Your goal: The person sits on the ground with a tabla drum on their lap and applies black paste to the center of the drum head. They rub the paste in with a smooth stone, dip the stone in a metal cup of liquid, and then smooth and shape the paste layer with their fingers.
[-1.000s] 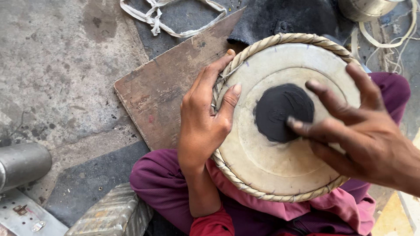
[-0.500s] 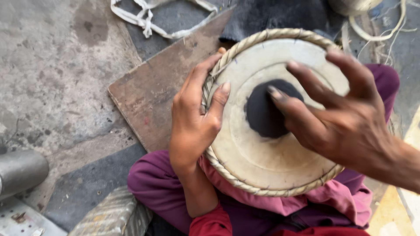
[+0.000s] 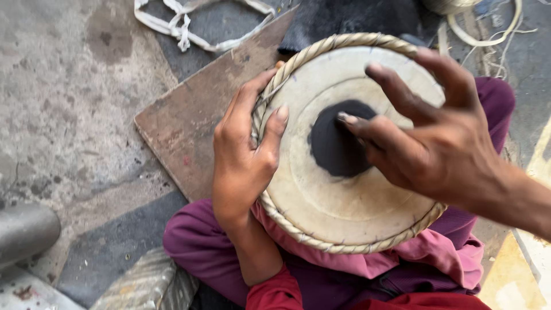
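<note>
- Drum (image 3: 344, 195) sits in our lap at centre, wedged against pink cloth (image 3: 425, 255); it has not shifted.
- Our right hand (image 3: 436, 143) has moved left across the skin; a fingertip now presses the black patch (image 3: 336, 143), fingers spread.
- Our left hand (image 3: 244, 155) still clamps the braided rim (image 3: 298, 60), thumb flat on the skin.

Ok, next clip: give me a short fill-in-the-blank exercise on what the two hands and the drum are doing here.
1. The left hand grips the round pale-skinned drum at its braided ____ rim.
2. A fingertip of the right hand touches the round ____ patch at the drumhead's middle.
3. The drum rests on the person's lap, on a ____ cloth.
4. Beside the drum, on the floor, lies a flat brown ____.

Missing words: rope; black; pink; board
</note>
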